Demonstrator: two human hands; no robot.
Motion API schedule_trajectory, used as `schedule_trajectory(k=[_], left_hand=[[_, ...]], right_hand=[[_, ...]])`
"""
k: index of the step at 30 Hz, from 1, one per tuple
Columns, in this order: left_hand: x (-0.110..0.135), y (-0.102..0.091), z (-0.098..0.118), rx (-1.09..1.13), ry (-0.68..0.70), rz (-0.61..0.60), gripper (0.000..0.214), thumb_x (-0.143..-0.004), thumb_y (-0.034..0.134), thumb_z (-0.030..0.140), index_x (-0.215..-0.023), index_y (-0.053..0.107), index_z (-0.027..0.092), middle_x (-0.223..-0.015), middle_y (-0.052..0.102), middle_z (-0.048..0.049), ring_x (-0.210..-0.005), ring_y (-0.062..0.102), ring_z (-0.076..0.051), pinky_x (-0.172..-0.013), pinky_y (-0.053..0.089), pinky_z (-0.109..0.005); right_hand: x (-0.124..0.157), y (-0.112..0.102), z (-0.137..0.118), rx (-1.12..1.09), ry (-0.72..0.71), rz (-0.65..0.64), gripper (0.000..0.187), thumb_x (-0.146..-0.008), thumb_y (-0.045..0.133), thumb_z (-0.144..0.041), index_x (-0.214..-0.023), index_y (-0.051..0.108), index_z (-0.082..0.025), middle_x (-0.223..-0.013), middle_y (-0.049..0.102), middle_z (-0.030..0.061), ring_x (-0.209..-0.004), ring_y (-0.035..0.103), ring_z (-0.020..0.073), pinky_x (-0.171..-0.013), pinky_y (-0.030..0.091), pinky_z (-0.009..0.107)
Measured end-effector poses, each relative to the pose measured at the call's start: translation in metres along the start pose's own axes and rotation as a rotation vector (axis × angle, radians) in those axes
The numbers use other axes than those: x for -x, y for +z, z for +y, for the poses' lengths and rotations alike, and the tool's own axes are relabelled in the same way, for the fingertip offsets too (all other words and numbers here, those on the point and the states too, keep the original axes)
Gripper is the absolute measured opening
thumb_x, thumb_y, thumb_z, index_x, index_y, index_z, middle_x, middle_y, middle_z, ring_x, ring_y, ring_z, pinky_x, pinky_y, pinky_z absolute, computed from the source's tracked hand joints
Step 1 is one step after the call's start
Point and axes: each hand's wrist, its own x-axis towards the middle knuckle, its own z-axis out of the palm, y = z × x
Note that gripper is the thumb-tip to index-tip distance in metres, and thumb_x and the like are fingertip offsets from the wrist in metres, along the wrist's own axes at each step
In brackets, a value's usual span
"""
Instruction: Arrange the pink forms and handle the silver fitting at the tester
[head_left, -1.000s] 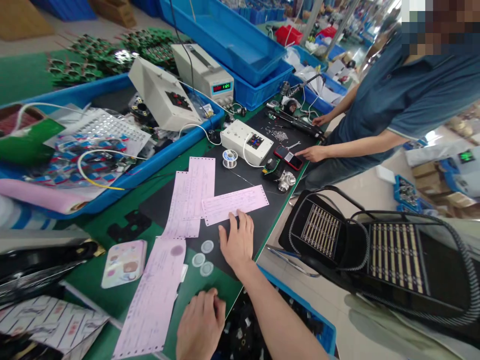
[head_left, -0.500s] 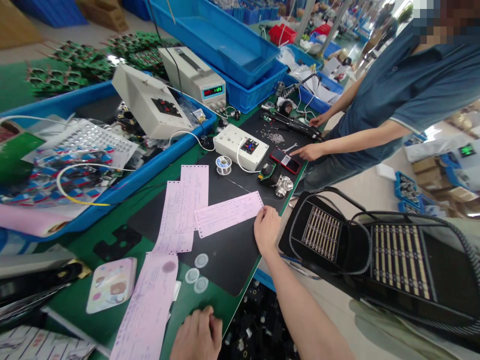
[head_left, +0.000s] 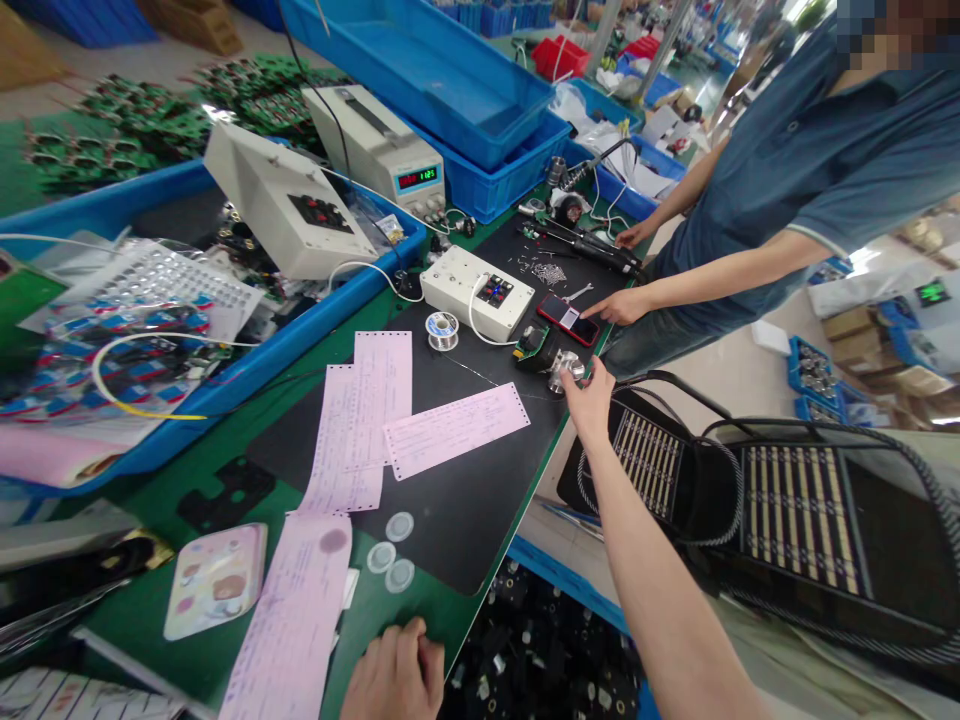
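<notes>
In the head view, the metal part (head_left: 564,372) near the table (head_left: 439,600) edge is met by the right hand (head_left: 589,400); whether pinched cannot be told. Probably stiff, slick and weighty, it is best held by its rim. The left hand (head_left: 397,672) is loosely curled. Slip (head_left: 457,430) writing cannot be read; "1125" seems displayed on the power supply (head_left: 364,150).

Four pink slips (head_left: 457,430), three discs (head_left: 399,526)
</notes>
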Motion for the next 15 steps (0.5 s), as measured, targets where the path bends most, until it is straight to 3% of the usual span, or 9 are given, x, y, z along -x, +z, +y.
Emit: schedule_trajectory(k=[2, 5, 11, 15], left_hand=[[0.000, -0.002, 0.001, -0.001, -0.001, -0.003, 0.010, -0.100, 0.063, 0.022, -0.104, 0.072, 0.020, -0.081, 0.069, -0.0041, -0.074, 0.067, -0.025, -0.073, 0.051, -0.040], [0.000, -0.003, 0.001, 0.004, -0.007, 0.001, 0.010, -0.100, 0.063, 0.021, -0.103, 0.072, 0.019, -0.080, 0.068, -0.0035, -0.073, 0.067, -0.025, -0.072, 0.051, -0.040], [0.000, -0.003, 0.000, 0.012, 0.005, 0.000, 0.009, -0.099, 0.064, 0.021, -0.103, 0.072, 0.019, -0.080, 0.067, -0.0040, -0.073, 0.066, -0.025, -0.072, 0.050, -0.040], [0.001, -0.003, 0.000, -0.009, 0.026, 0.001, 0.008, -0.098, 0.066, 0.020, -0.103, 0.072, 0.018, -0.080, 0.067, -0.0038, -0.073, 0.066, -0.025, -0.072, 0.051, -0.041]], right_hand=[[-0.021, -0.004, 0.001, 0.006, -0.026, -0.087, 0.068, -0.090, 0.084, -0.048, -0.146, 0.065, -0.014, -0.134, 0.062, 0.0193, -0.110, 0.066, 0.0289, -0.103, 0.055, 0.042], [-0.029, -0.006, -0.001, 0.028, -0.031, -0.139, 0.055, -0.087, 0.088, -0.044, -0.130, 0.071, -0.016, -0.116, 0.068, 0.0133, -0.107, 0.066, 0.0304, -0.101, 0.054, 0.042], [0.008, 0.002, -0.012, 0.041, 0.009, -0.075, 0.046, -0.090, 0.090, -0.054, -0.110, 0.065, -0.020, -0.102, 0.067, 0.0077, -0.096, 0.064, 0.0289, -0.093, 0.052, 0.039], [0.040, 0.018, -0.022, 0.021, 0.047, 0.016, 0.047, -0.096, 0.084, -0.060, -0.110, 0.060, -0.022, -0.107, 0.066, 0.0106, -0.100, 0.063, 0.0302, -0.096, 0.053, 0.041]])
